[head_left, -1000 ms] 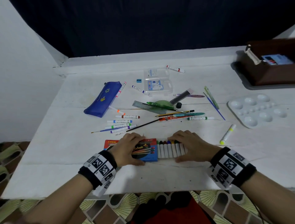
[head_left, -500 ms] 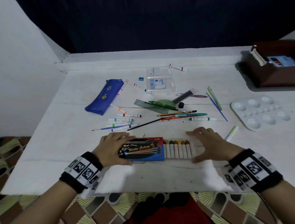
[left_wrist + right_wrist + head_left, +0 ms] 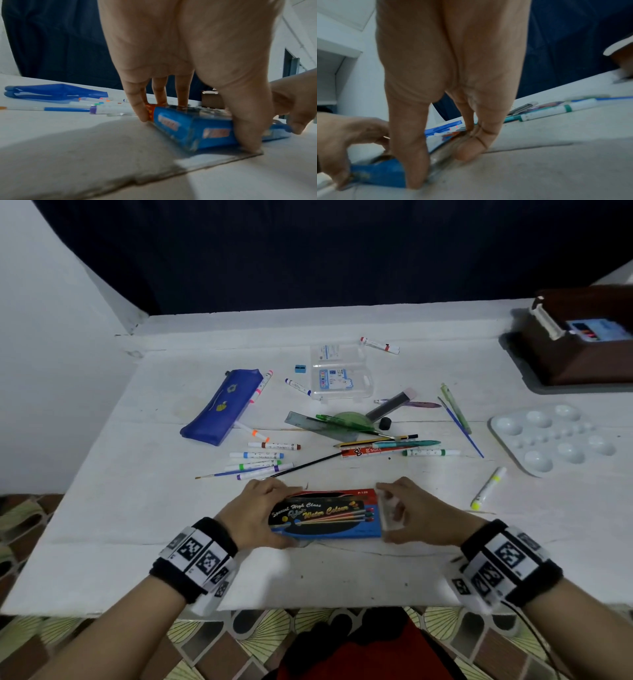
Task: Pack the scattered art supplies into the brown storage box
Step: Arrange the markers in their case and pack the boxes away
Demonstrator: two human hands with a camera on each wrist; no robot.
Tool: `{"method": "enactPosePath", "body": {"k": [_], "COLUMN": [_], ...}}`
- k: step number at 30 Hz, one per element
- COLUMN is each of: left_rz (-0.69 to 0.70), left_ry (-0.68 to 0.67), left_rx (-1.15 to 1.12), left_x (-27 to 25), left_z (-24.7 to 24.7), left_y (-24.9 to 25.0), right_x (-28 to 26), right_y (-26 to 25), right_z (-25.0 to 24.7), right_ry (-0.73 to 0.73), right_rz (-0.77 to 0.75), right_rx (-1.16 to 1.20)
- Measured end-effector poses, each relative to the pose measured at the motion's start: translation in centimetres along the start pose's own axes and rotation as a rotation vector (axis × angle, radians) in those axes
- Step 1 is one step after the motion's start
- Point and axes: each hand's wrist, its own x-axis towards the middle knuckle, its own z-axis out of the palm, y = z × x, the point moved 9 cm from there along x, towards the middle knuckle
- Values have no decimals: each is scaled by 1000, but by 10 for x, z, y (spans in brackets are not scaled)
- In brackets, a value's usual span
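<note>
A home craft or hobby corner, by the look of it; a white table stands against a plain white wall with a dark blue curtain behind; patterned floor tiles show below; markers, a paint palette and a pencil pouch lie scattered.

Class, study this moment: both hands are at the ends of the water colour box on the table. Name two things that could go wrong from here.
1. The right hand pinches a clear tray end protruding from the water colour box; if the sleeve isn't fully closed, the tray might slide out when lifted.
2. The brown storage box sits far right; carrying across could knock the white palette or yellow marker lying between.
</note>
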Motion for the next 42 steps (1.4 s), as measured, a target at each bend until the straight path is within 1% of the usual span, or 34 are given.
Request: {"method": "enactPosePath", "body": {"k": [2,5,8,10,11,13,15,19,22,24,26,29,30,32,34,37,40,42], "left_rz": [-2,-41,-165,-262,-285,-304,-322,-334,-342,-362,-379,-406,-431,-458,-442,-394,-352,-310], "left_ry": [-9,35,105,136,133,108,107,104,91,89,91,129,153,181,180,210,161,135], "left_rx": [-16,-92,-145,-237,-257,-284,-333,-373,-368,-394,-433,-496,-534,-607,-659,-777,-867,-855], "left_x": [4,0,-12,-19,-21,-22,-23,-23,-22,-22,-23,-24,-24,-23,-19,-11,5,18], "left_z": [3,-2,-14,-18,-17,-13,-9,-7,-8,-8,-7,-4,-3,-1,-1,-11,-18,-24], "left_y": [7,1,-14,-24,-26,-27,-28,-23,-20,-22,-24,-29,-32,-34,-29,-14,5,23], "right_x": [2,-2,-10,-12,-11,-8,-4,4,7,9,8,5,4,1,-2,-9,-22,-32], "right_y": [-6,0,14,17,16,13,10,0,-3,-2,4,11,12,14,15,17,27,41], "right_z": [4,0,-9,-9,-8,-4,-2,7,7,8,8,10,9,1,-6,-15,-37,-52], "right_ry": [2,23,70,58,43,44,77,101,153,167,185,204,228,313,382,388,441,490], "right_rz": [-6,40,128,167,187,226,251,282,298,289,311,347,344,314,292,276,228,242], "right_rx": [15,85,227,254,285,375,431,428,421,458,536,744,765,694,683,859,994,1036]}}
